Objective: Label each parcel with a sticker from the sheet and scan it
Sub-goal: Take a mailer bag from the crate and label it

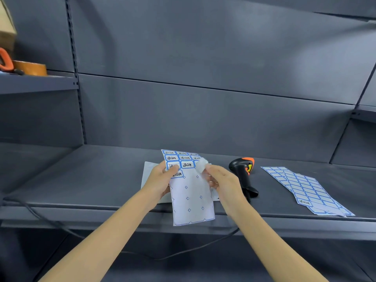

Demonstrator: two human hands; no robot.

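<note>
Sticker sheet (192, 198), mostly peeled bare, hangs at lower centre of the frame, gripped at its left edge by the left hand (160, 178). Right hand (220, 181) pinches a white sticker (201, 164) at the sheet's right edge. Scanner (244, 174) and spare sheets (307, 190) lie on the shelf (81, 180) to the right.

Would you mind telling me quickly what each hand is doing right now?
Left hand: holds the sticker sheet, thumb on its face.
Right hand: pinches a peeled sticker at the sheet's right edge.
</note>
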